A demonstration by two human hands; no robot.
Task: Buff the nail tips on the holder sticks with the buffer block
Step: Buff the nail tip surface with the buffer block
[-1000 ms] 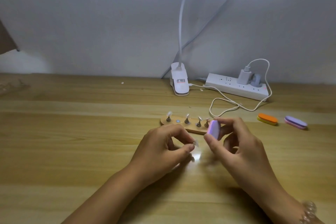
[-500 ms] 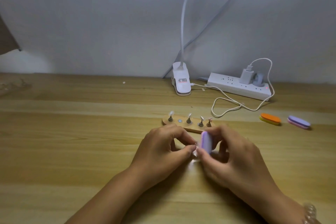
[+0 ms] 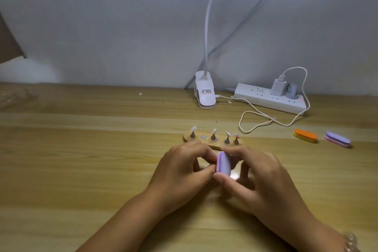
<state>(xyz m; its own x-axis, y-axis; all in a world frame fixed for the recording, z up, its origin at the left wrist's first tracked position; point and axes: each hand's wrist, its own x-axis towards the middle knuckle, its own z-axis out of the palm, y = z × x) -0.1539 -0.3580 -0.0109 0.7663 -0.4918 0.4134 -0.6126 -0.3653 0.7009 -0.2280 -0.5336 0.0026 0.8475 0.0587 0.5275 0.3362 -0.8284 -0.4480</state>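
A wooden holder base (image 3: 189, 139) lies on the table with several small metal sticks (image 3: 214, 136) standing on it, each topped by a nail tip; one round socket on it stands bare. Just in front, my right hand (image 3: 263, 182) grips a purple buffer block (image 3: 223, 164) upright between thumb and fingers. My left hand (image 3: 182, 170) has its fingers curled and pinched together right against the block's left face. Whatever it pinches is hidden behind the block and fingers.
An orange and yellow buffer block (image 3: 305, 135) and a purple and pink one (image 3: 337, 139) lie at the right. Behind the base a white clip lamp (image 3: 205, 96), a power strip (image 3: 270, 99) and a looping white cable (image 3: 257, 120) sit near the wall.
My right hand has brought the purple block down and left, from beside the base to against my left fingertips. The small stick seen in my left fingers earlier is now covered.
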